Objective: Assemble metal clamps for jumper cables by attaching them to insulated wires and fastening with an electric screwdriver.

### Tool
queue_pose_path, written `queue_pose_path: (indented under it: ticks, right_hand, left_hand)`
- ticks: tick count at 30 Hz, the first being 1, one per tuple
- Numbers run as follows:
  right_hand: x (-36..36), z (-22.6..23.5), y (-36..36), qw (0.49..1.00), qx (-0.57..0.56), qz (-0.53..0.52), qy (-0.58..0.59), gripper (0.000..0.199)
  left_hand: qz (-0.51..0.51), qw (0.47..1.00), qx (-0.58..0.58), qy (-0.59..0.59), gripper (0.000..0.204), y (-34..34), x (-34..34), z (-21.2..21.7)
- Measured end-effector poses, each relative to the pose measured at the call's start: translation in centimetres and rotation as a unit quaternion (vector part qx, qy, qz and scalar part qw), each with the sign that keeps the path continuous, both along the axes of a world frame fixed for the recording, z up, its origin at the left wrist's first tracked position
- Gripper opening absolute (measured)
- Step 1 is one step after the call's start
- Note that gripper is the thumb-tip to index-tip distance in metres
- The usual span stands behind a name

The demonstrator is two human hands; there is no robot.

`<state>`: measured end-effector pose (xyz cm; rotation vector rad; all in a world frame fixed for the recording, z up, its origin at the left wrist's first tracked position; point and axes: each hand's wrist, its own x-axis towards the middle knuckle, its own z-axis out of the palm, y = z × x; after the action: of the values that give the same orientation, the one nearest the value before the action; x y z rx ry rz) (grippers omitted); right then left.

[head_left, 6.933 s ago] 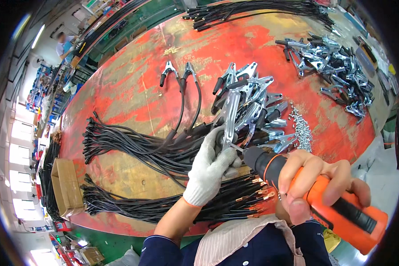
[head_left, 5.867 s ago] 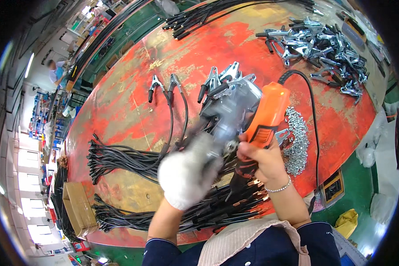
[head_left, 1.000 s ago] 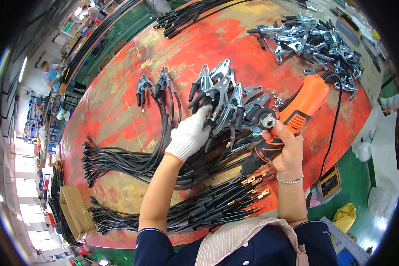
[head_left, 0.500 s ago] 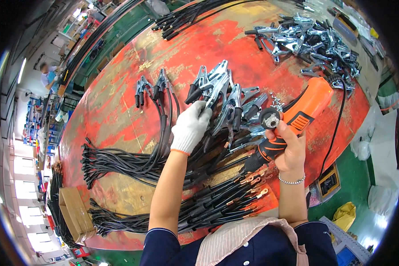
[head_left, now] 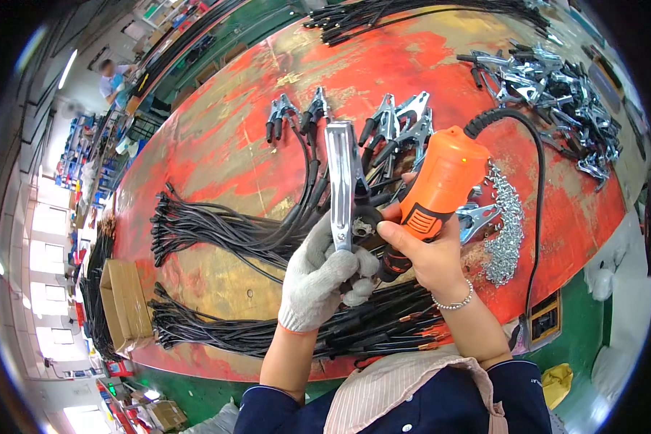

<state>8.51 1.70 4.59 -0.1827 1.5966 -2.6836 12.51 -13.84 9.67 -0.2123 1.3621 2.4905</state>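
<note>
My left hand (head_left: 318, 278), in a white knit glove, grips a silver spring clamp (head_left: 340, 188) near its lower end, and the clamp stands upright. My bare right hand (head_left: 435, 253) is wrapped round a corded orange power tool (head_left: 452, 166) with black vents. A round black piece with a metal centre (head_left: 364, 226) sits between the clamp and my right thumb; whether it touches the clamp I cannot tell. Beyond my hands lie more clamps (head_left: 411, 119) joined to black cables (head_left: 224, 228). Beside the tool is a heap of small silver screws (head_left: 505, 235).
A big pile of loose clamps (head_left: 542, 87) lies at the far right of the red, worn table (head_left: 231, 137). Black cables with copper lugs (head_left: 383, 318) lie near me. More cables (head_left: 412, 18) lie at the back. A cardboard box (head_left: 126, 300) stands at left. Another person (head_left: 112, 81) is far off.
My left hand has lifted a clamp off the group and brought it nearer. The tool in my right hand has moved left towards it. The view has shifted, baring the screw heap.
</note>
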Motion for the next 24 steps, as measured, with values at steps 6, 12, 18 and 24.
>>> queue_pose_path:
  ticks: [6,12,18,24]
  right_hand:
    - [0.2,0.4,-0.6,1.000,-0.001,0.003,-0.001,0.041]
    - [0.0,-0.1,0.6,1.000,-0.001,0.021,-0.003,0.042]
    - [0.0,0.9,0.9,1.000,-0.005,-0.027,0.013,0.041]
    - [1.1,2.7,4.2,0.926,-0.132,-0.213,0.284,0.065]
  left_hand:
    - [-0.045,0.999,-0.007,-0.013,0.071,0.1,-0.3,0.3]
    - [-0.080,0.997,-0.002,-0.004,0.073,0.3,-0.8,-0.2]
    - [-0.058,0.998,0.018,-0.003,0.071,0.9,-1.2,-0.6]
    - [0.010,0.999,-0.022,0.026,0.066,1.9,-1.5,-1.4]
